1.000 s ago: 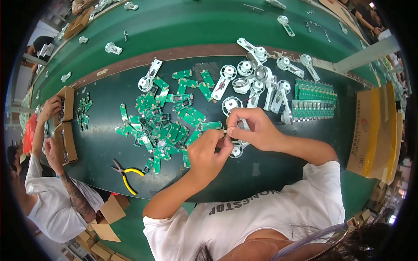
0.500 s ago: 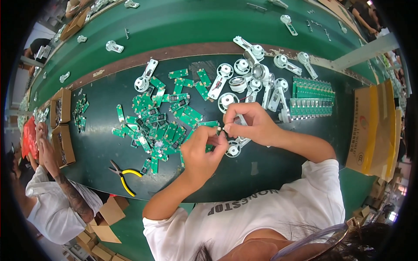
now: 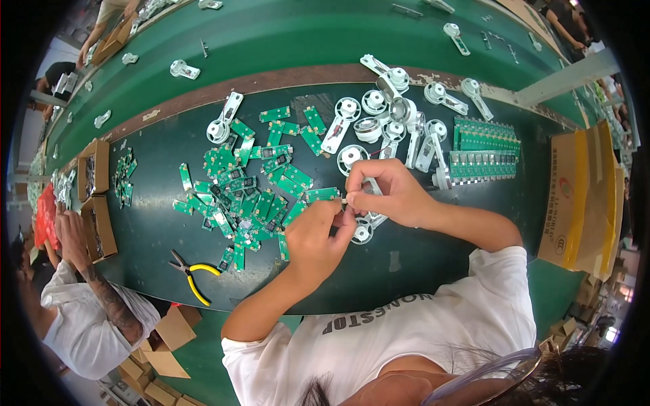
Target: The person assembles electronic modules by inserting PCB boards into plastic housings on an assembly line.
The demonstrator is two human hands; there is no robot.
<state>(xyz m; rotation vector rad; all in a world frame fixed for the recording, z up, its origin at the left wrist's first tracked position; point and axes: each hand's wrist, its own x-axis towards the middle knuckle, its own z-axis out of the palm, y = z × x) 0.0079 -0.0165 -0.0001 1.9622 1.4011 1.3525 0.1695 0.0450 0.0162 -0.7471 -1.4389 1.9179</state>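
My left hand point(image 3: 313, 238) and my right hand point(image 3: 391, 194) meet over the table, fingertips almost touching. Both are closed in a pinch. Between the fingertips shows a tiny pale piece point(image 3: 343, 201), too small to name. What else the fingers may hold is hidden. Left of my hands lies a loose pile of green circuit boards point(image 3: 233, 183). Just beyond my right hand is a white round-headed housing point(image 3: 351, 157) with a ring-shaped end. Another white housing point(image 3: 363, 232) lies partly hidden beneath my hands.
Yellow-handled pliers point(image 3: 196, 272) lie open at the front left. Several white housings point(image 3: 397, 111) cluster at the back, beside stacked green board panels point(image 3: 484, 159). A taped carton point(image 3: 575, 196) stands at right. Far left, a co-worker's hand point(image 3: 71, 233) is by small boxes point(image 3: 99, 227). A green conveyor belt point(image 3: 284, 44) runs behind.
My left hand has turned slightly and its fingers have drawn in around the tiny piece, which shows less now. My right hand has barely moved. Housings on the belt have shifted slightly right.
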